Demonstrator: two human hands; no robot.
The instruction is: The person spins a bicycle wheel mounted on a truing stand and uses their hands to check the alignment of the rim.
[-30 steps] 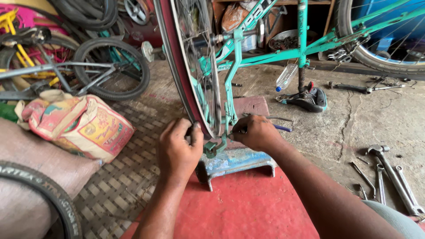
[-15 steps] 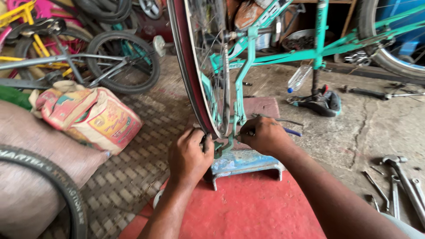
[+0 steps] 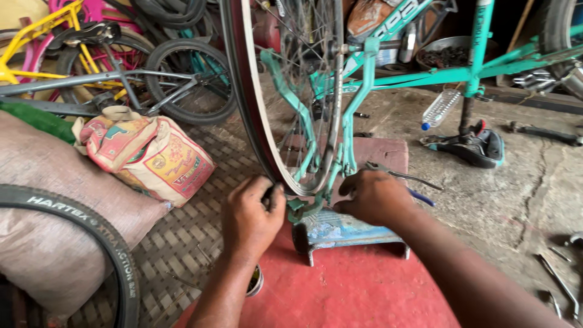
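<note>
Left hand (image 3: 250, 214) pinches the bicycle wheel rim (image 3: 258, 146) at its low edge; right hand (image 3: 371, 195) is clenched on pliers (image 3: 398, 175) just right, by the teal fork (image 3: 340, 161). The wheel stands upright between them.

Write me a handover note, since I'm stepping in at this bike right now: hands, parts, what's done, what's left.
Left hand: gripping the wheel rim at its bottom.
Right hand: holding pliers by the teal fork.
The wheel sits in the fork; its bottom end rests on a small blue stand on the red platform.
Done: wheel is in place between the fork legs.
Left: whatever fastening at the fork bottom is hidden by the hands, so check it.
Spare tools lie on the floor to the right.
</note>
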